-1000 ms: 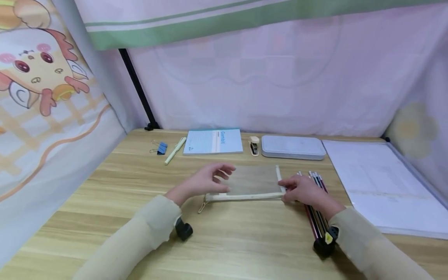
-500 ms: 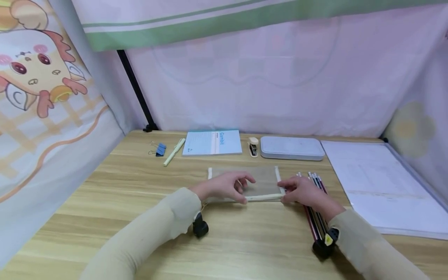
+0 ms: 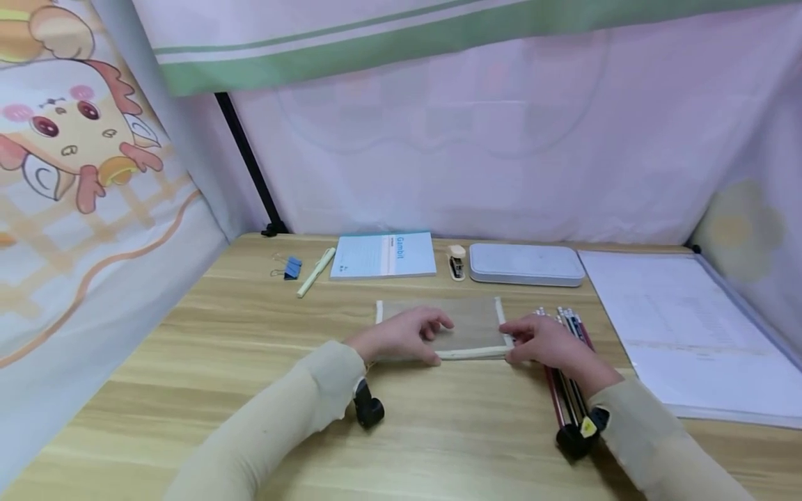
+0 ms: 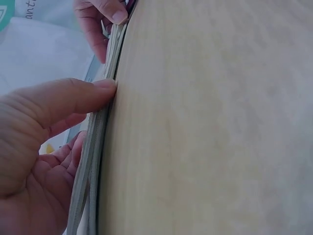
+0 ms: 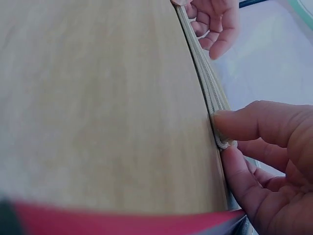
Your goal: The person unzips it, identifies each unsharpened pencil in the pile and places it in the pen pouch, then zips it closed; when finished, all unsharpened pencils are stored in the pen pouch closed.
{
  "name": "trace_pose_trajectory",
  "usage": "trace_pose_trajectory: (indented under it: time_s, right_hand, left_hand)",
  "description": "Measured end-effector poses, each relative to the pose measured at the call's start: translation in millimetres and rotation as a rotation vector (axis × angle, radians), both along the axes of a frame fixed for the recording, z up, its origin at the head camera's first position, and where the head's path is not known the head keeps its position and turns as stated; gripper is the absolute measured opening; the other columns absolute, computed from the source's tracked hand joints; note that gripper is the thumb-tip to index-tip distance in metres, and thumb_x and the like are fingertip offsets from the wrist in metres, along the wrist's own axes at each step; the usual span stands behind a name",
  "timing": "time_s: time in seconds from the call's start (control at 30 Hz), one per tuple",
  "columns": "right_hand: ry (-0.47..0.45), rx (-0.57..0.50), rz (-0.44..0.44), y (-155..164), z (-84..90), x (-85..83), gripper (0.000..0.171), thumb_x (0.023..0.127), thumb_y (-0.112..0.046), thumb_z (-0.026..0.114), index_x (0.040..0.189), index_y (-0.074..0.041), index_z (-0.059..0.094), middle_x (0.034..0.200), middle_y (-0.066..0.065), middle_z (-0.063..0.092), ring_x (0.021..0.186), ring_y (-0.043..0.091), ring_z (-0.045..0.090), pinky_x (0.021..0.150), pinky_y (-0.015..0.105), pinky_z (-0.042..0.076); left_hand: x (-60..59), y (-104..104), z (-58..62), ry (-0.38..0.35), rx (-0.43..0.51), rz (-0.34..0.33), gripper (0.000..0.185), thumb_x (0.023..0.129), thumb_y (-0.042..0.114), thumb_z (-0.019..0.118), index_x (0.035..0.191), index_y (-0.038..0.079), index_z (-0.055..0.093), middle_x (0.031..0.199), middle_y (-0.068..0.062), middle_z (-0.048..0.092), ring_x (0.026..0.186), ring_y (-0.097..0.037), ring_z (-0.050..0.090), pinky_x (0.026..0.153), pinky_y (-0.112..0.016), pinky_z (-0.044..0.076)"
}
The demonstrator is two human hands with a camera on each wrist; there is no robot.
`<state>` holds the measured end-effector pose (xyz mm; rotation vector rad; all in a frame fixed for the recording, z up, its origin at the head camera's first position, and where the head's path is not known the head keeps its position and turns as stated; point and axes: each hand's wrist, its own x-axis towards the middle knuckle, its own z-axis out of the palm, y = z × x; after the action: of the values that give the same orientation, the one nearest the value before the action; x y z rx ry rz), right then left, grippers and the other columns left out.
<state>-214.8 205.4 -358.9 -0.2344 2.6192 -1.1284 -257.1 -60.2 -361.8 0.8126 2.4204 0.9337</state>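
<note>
Mesh pouch point(image 3: 466, 327) lies flat, seemingly pinched between left hand point(image 3: 404, 336) and right hand point(image 3: 544, 341)

A flat mesh pouch point(image 3: 466, 323) with a cream zip edge lay on the wooden desk point(image 3: 207, 369). The left hand point(image 3: 404, 336) rested on its left part, thumb at the zip edge and fingers curled on the mesh. The right hand point(image 3: 544, 341) pinched the pouch's near right corner. A bunch of pencils point(image 3: 569, 376) lay just beside the pouch, partly under the right wrist. Along the back of the desk sat a blue binder clip point(image 3: 291, 267), a pale pen point(image 3: 315, 271), a light blue notebook point(image 3: 383, 255), a small stapler point(image 3: 457, 261) and a grey case point(image 3: 525, 264). A sheet of white paper point(image 3: 683, 327) lay at the right.
</note>
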Motion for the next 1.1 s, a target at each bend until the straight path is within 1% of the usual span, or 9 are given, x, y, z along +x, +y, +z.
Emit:
trace_pose_trajectory:
  time_s: [0.1,0.2,0.3,0.4,0.6,0.67,0.83,0.97,1.1]
  right_hand:
    - [-0.005,0.022,0.036,0,4.2,0.6,0.058,0.074,-0.014,0.074,0.127,0.000,0.054,0.097,0.009,0.057,0.086,0.020,0.049,0.068,0.029,0.045]
    - [0.006,0.062,0.097,4,11.1,1.5,0.060,0.077,-0.019,0.073,0.129,0.002,0.051,0.104,0.012,0.059,0.094,0.024,0.055,0.075,0.034,0.048]
    - [0.018,0.091,0.150,11,22.4,5.4,0.065,0.080,-0.028,0.070,0.133,0.001,0.046,0.115,0.016,0.059,0.105,0.028,0.055,0.086,0.041,0.048]
    - [0.021,0.070,0.176,20,35.8,10.8,0.066,0.084,-0.032,0.065,0.136,0.001,0.041,0.120,0.019,0.056,0.111,0.033,0.053,0.091,0.047,0.045]
    - [0.003,0.057,0.161,41,58.4,21.8,0.063,0.089,-0.034,0.059,0.139,-0.002,0.038,0.121,0.018,0.053,0.111,0.031,0.051,0.087,0.043,0.046]
    - [0.007,0.048,0.152,49,62.0,25.5,0.062,0.090,-0.033,0.059,0.139,-0.002,0.037,0.121,0.019,0.053,0.110,0.029,0.052,0.084,0.040,0.047]
    - [-0.004,-0.002,0.097,72,58.9,35.2,0.062,0.091,-0.031,0.058,0.140,0.000,0.035,0.121,0.020,0.052,0.107,0.026,0.052,0.083,0.036,0.050]
    - [-0.051,-0.090,0.049,86,47.5,39.9,0.062,0.092,-0.027,0.056,0.140,0.005,0.032,0.121,0.023,0.049,0.104,0.022,0.054,0.084,0.036,0.052]
    - [-0.084,-0.147,0.010,95,34.3,42.3,0.063,0.092,-0.025,0.057,0.138,0.008,0.031,0.120,0.025,0.048,0.102,0.020,0.057,0.084,0.036,0.052]
  left_hand:
    - [0.5,-1,-1.2,-0.014,0.023,0.009,0.053,0.070,0.014,0.078,0.119,0.019,0.057,0.105,0.004,0.055,0.095,-0.012,0.050,0.087,-0.029,0.042]
    - [-2.1,0,-3.7,-0.032,0.047,0.006,0.048,0.072,0.015,0.077,0.116,0.018,0.059,0.103,0.004,0.056,0.095,-0.012,0.051,0.087,-0.029,0.043]
    - [-2.4,-1,-5.8,-0.050,0.064,0.013,0.043,0.074,0.016,0.076,0.114,0.018,0.060,0.103,0.005,0.057,0.095,-0.011,0.052,0.087,-0.028,0.043]
    - [-0.5,-3,-5.1,-0.071,0.094,0.031,0.037,0.076,0.017,0.074,0.111,0.017,0.062,0.102,0.004,0.059,0.094,-0.012,0.053,0.086,-0.029,0.045]
    - [1.7,-6,-2.1,-0.113,0.176,0.055,0.028,0.079,0.014,0.071,0.106,0.012,0.064,0.099,0.000,0.062,0.090,-0.014,0.056,0.082,-0.029,0.048]
    - [1.2,-8,-1.4,-0.098,0.176,0.056,0.025,0.080,0.015,0.070,0.104,0.012,0.064,0.098,0.000,0.063,0.089,-0.013,0.057,0.082,-0.028,0.048]
    - [-0.9,-10,-2.3,-0.074,0.145,0.042,0.020,0.082,0.020,0.069,0.100,0.013,0.066,0.090,0.002,0.065,0.081,-0.012,0.058,0.075,-0.028,0.049]
    - [-1.6,-12,-5.5,-0.105,0.149,0.052,0.018,0.083,0.020,0.068,0.099,0.013,0.067,0.084,0.001,0.065,0.072,-0.012,0.057,0.067,-0.027,0.050]
    - [-0.3,-14,-7.8,-0.155,0.195,0.074,0.017,0.085,0.016,0.065,0.100,0.009,0.066,0.083,0.000,0.064,0.069,-0.011,0.055,0.065,-0.025,0.049]
